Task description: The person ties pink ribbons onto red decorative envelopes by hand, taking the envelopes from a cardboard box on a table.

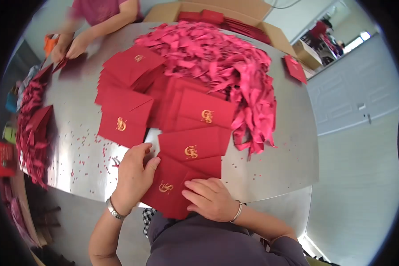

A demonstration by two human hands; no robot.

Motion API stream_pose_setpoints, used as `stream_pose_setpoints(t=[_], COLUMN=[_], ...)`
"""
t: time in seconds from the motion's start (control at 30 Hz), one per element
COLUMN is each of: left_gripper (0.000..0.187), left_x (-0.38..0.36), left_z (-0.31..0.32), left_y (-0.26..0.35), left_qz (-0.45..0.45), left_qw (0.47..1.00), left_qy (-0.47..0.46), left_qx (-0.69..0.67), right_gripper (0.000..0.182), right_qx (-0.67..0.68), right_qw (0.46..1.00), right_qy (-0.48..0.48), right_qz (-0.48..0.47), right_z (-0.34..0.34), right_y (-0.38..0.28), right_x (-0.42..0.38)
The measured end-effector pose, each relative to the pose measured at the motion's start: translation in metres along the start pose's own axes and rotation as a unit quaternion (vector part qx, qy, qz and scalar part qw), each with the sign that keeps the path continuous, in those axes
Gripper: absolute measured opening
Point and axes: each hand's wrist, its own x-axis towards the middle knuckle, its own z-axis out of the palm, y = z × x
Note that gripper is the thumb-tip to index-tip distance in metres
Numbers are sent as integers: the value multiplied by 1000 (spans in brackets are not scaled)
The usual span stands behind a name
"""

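Directly before me lies a stack of red envelopes [166,187] with a gold emblem, close to the table's near edge. My left hand [135,177] is at the stack's left edge, thumb and fingers apart, the thumb touching the paper. Across the stack's lower right rests my right hand [211,200], fingers stretched out over the top envelope. Just beyond, another gold-marked envelope [191,150] overlaps the ones beneath it. Fanned piles of red envelopes [133,66] spread farther up the table. The undersides of both hands are hidden.
A large heap of pink-red ribbons [208,48] covers the back of the metal table [292,164]. More ribbons [33,137] hang along the left edge. Across the table, a co-worker's hands [71,48] handle a red piece. Behind stands a cardboard box [244,9]. Red bits dot the tabletop.
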Motion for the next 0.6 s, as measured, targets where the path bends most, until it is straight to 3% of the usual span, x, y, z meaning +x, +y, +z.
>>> stream_pose_setpoints(t=[0.07, 0.13, 0.2, 0.27, 0.37, 0.43, 0.5, 0.57, 0.6], left_gripper=[30, 29, 27, 15, 10, 11, 9, 4, 7], left_x=[12, 13, 14, 14, 12, 11, 9, 9, 4], left_z=[3, 5, -2, -15, -43, -64, -84, -98, -104], left_y=[-3, -6, 4, 22, 53, 69, 80, 82, 82], left_qz=[-51, -66, -72, -105, -155, -73, 38, 187, 202], left_qw=[996, 992, 991, 984, 962, 974, 985, 976, 975], left_qy=[-67, -86, -101, -126, -173, -156, -106, -46, -35], left_qx=[-32, -57, -49, -67, -141, -144, -132, -97, -90], right_gripper=[38, 32, 30, 29, 25, 20, 14, 15, 15], right_qx=[-78, -100, -159, -171, -171, -169, -71, -16, 25], right_qw=[994, 987, 950, 947, 950, 953, 973, 974, 970], right_qy=[76, 94, 187, 95, 39, 4, 135, 160, 187], right_qz=[-8, 89, 191, 256, 257, 252, 175, 161, 152], right_z=[-13, -34, -38, -44, -49, -60, -84, -105, -116], right_y=[16, 47, 85, 103, 107, 102, 89, 77, 70], right_x=[-7, -17, -22, -26, -30, -27, -17, -18, -19])
